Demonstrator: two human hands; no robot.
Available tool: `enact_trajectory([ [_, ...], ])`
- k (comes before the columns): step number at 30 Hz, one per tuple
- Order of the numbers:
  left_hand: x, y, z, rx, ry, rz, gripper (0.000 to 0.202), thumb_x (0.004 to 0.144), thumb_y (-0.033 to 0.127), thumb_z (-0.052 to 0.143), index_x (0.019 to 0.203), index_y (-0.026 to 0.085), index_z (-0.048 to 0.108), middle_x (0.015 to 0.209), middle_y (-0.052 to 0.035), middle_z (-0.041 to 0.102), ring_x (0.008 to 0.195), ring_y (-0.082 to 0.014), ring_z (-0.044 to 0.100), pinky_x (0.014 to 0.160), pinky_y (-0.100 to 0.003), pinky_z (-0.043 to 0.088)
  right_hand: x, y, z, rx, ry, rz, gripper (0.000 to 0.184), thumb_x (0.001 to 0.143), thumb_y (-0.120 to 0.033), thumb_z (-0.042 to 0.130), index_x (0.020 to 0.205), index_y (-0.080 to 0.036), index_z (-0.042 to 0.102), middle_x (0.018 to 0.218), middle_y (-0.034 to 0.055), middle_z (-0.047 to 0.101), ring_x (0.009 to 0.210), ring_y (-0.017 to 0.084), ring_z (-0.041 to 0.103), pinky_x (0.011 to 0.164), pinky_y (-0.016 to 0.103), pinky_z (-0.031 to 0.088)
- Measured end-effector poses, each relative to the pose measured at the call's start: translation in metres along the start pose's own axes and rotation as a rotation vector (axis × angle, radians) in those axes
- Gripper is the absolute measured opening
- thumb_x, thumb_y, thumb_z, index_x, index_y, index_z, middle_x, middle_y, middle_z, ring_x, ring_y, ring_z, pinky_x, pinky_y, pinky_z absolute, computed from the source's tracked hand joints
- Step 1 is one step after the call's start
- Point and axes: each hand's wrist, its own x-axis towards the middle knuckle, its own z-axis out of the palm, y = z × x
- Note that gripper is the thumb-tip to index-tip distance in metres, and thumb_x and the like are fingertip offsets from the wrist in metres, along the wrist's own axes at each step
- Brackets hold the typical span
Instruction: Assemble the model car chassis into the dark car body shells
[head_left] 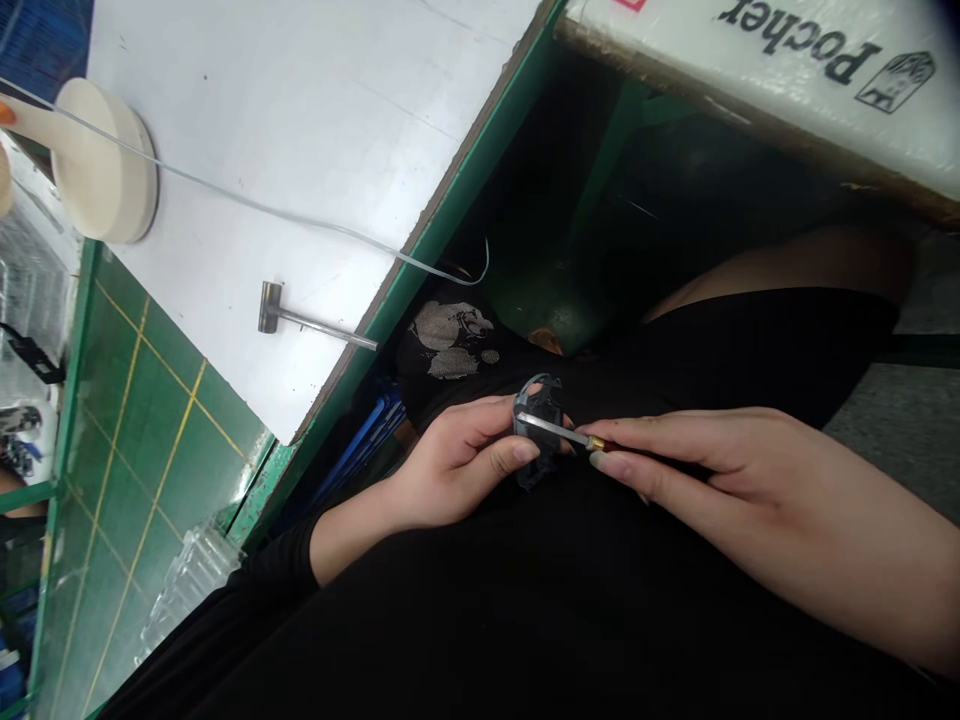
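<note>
Above my lap, my left hand is closed around a small dark grey plastic part with a curved rim, thumb pressing its near face. Pinched between the thumb and fingers of my right hand is a slim blade tool with a flat metal shank and a brass collar. Its blade lies across the plastic part and its tip touches or nearly touches the rim. The tool's handle is mostly hidden inside my right hand.
A small metal hammer lies on the white tabletop, its handle reaching the green edge. A thin cable crosses the top. Further off are a round cream object, clear plastic trays and a wrapped package.
</note>
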Motion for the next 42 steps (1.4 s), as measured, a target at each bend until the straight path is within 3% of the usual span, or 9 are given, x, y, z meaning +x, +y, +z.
enact_trajectory([
  [6, 0.0, 0.0, 0.0, 0.009, 0.016, -0.03, 0.034, 0.12, 0.042, 0.07, 0.132, 0.018, 0.09, 0.136, -0.0161, 0.089, 0.123, -0.0301, 0.084, 0.109, -0.039, 0.063, -0.005, 0.001, 0.002, -0.197, 0.118, -0.122, 0.037, 0.122, -0.034, 0.058, 0.14, -0.026, 0.089, 0.117, 0.0033, 0.093, 0.093, 0.026, 0.091, 0.079, 0.036, 0.077],
  [12, 0.0, 0.0, 0.0, 0.032, 0.004, 0.002, 0.033, 0.12, 0.042, 0.07, 0.134, 0.019, 0.089, 0.136, -0.0158, 0.088, 0.123, -0.0302, 0.084, 0.109, -0.039, 0.063, -0.001, 0.0, -0.001, -0.084, 0.03, -0.074, 0.033, 0.121, -0.035, 0.06, 0.13, -0.03, 0.092, 0.116, -0.003, 0.093, 0.099, 0.023, 0.093, 0.086, 0.028, 0.077],
  [18, 0.001, 0.0, 0.0, 0.033, 0.01, -0.006, 0.032, 0.12, 0.04, 0.07, 0.132, 0.018, 0.09, 0.136, -0.0158, 0.089, 0.121, -0.0291, 0.084, 0.109, -0.038, 0.063, -0.006, 0.001, 0.002, -0.23, 0.12, -0.166, 0.037, 0.123, -0.032, 0.055, 0.139, -0.022, 0.088, 0.118, 0.002, 0.093, 0.094, 0.024, 0.092, 0.08, 0.032, 0.078],
  [23, 0.001, 0.0, 0.0, 0.023, 0.003, 0.044, 0.029, 0.12, 0.034, 0.07, 0.138, 0.02, 0.088, 0.14, -0.0143, 0.088, 0.123, -0.027, 0.084, 0.11, -0.035, 0.061, -0.004, 0.002, 0.0, -0.133, 0.063, -0.085, 0.032, 0.123, -0.035, 0.061, 0.132, -0.028, 0.09, 0.125, -0.006, 0.092, 0.105, 0.019, 0.092, 0.094, 0.024, 0.076],
  [31, 0.0, 0.001, 0.0, 0.052, -0.003, 0.061, 0.031, 0.121, 0.034, 0.069, 0.14, 0.02, 0.088, 0.141, -0.0144, 0.088, 0.123, -0.0264, 0.083, 0.11, -0.035, 0.061, -0.01, 0.003, 0.009, -0.284, 0.145, -0.175, 0.041, 0.126, -0.037, 0.051, 0.137, -0.02, 0.088, 0.119, 0.0036, 0.093, 0.094, 0.024, 0.091, 0.076, 0.031, 0.075],
  [42, -0.001, 0.002, 0.0, 0.042, -0.005, 0.051, 0.031, 0.121, 0.034, 0.068, 0.141, 0.021, 0.088, 0.14, -0.0138, 0.087, 0.124, -0.0263, 0.082, 0.113, -0.036, 0.06, -0.009, 0.002, 0.006, -0.207, 0.13, -0.124, 0.039, 0.125, -0.041, 0.055, 0.135, -0.027, 0.089, 0.12, -0.001, 0.093, 0.097, 0.024, 0.092, 0.079, 0.032, 0.076],
])
